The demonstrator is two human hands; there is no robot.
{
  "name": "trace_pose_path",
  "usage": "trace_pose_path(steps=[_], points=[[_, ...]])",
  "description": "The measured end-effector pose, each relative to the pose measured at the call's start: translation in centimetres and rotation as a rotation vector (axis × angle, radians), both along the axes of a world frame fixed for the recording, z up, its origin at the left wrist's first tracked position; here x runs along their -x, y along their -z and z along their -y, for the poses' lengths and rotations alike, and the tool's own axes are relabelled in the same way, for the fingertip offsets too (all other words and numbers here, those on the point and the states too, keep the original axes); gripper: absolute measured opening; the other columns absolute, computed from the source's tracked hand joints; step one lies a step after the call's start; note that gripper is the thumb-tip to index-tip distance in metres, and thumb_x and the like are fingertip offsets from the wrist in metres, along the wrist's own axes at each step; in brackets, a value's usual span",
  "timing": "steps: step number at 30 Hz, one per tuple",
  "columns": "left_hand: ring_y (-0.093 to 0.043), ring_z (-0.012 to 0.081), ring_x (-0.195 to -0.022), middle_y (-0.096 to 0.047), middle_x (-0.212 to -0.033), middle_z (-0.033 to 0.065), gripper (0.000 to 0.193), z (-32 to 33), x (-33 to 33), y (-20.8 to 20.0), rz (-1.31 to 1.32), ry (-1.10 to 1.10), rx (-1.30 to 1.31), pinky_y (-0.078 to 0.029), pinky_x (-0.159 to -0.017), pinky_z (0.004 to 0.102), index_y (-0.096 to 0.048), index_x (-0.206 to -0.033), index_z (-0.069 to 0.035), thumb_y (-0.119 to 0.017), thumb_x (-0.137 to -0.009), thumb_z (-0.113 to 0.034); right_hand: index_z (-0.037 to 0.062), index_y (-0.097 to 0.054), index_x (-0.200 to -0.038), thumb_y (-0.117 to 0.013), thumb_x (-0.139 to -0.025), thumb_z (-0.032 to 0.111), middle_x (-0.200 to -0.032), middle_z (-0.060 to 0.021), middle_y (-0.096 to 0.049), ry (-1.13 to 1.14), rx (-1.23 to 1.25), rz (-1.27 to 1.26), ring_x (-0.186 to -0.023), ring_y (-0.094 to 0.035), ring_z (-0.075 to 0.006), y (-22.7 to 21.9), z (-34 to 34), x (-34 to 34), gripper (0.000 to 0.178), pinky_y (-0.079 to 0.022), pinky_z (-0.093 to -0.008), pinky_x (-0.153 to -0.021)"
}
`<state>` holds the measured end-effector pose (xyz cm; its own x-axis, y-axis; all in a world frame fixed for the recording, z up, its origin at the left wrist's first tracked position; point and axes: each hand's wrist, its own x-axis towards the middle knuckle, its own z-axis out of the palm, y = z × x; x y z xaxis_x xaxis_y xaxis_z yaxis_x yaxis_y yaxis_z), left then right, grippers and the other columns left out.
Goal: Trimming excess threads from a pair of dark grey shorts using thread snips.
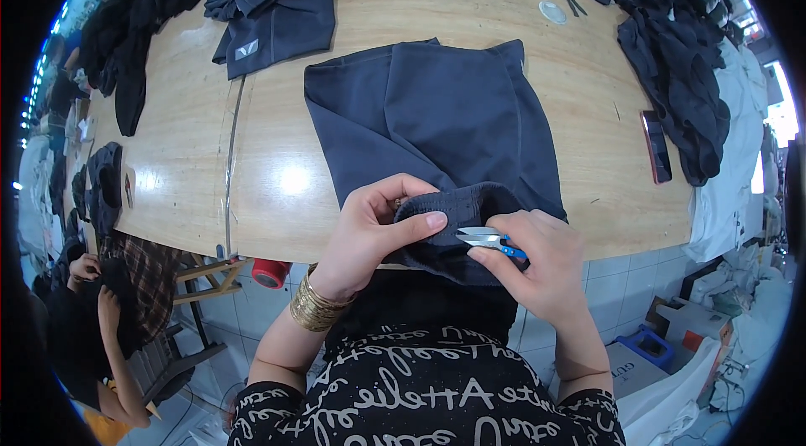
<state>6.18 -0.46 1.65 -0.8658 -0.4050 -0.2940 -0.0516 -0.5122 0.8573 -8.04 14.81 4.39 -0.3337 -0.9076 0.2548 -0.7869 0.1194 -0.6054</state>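
Dark navy shorts (pixel 453 102) lie on the wooden table, their elastic waistband (pixel 483 198) lifted toward me at the near edge. My left hand (pixel 382 224) grips the waistband, thumb on the inner side and fingers behind it. In my right hand (pixel 541 257) is a pair of small thread snips (pixel 495 242) with blue handles and silver blades. The blades point left into the waistband opening, and their tips look slightly apart. Some right-hand fingers are hidden behind the fabric, so I cannot tell whether they also hold it.
Dark garments (pixel 277 10) are heaped at the far left, others (pixel 680 85) at the right. A phone (pixel 656 146) lies near the right pile. A red round object (pixel 269 272) sits below the table edge. At the left, another person's hands (pixel 96 282) handle dark cloth.
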Motion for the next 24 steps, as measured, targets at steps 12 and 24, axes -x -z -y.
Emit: trace_pose_path(steps=[12,24], points=[[-0.058,0.0056,-0.080,-0.065,-0.090,0.0029,0.019,-0.1,0.0,0.2,0.011,0.003,0.054,-0.047,-0.074,0.0198,-0.061,-0.098,0.001,-0.069,-0.082,-0.006,0.0074,-0.061,-0.079,-0.075,-0.072,0.023,-0.066,-0.0021,-0.058,0.011,0.020,-0.145,-0.053,-0.051,-0.0171,0.1,0.1,0.3,0.022,-0.038,-0.0281,-0.049],[-0.058,0.0054,-0.081,-0.065,-0.090,0.0020,0.018,-0.4,0.2,0.2,-0.006,0.002,0.021,-0.046,-0.074,0.0192,-0.062,-0.098,0.000,-0.069,-0.082,-0.006,0.0046,-0.057,-0.092,-0.073,-0.076,0.007,-0.079,-0.0032,-0.062,0.072,0.008,0.587,-0.065,-0.058,-0.0066,-0.1,1.1,-0.6,0.023,-0.045,-0.0205,-0.058]])
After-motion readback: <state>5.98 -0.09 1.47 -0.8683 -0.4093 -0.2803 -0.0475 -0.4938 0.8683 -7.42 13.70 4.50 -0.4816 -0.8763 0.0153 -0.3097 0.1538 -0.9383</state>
